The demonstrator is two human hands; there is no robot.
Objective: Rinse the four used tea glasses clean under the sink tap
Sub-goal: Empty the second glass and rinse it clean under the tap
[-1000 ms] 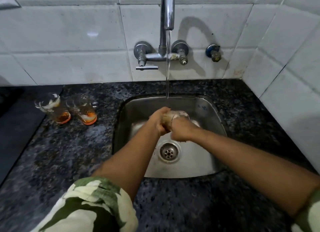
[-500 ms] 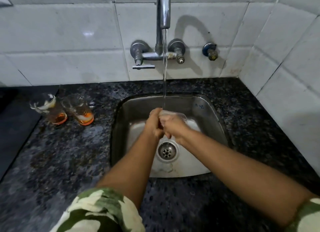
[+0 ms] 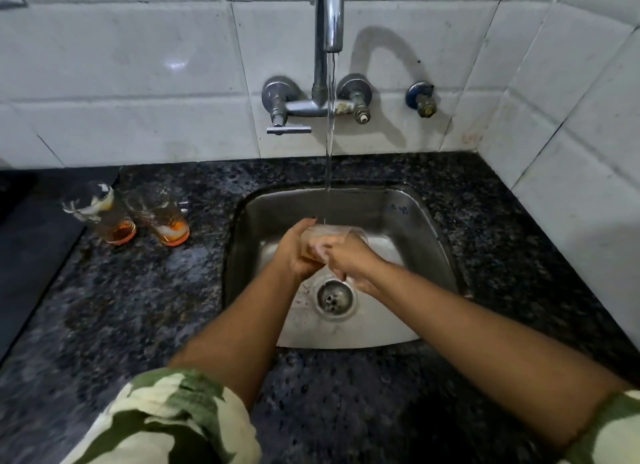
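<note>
Currently, the left hand (image 3: pixel 294 252) grips a tea glass (image 3: pixel 332 236) over the sink (image 3: pixel 408 221), directly under the tap (image 3: pixel 329 16) stream. The right hand (image 3: pixel 346 259) reaches its fingers into the glass. Two used glasses (image 3: pixel 138 217) stand on the counter (image 3: pixel 138 307), left of the sink.
</note>
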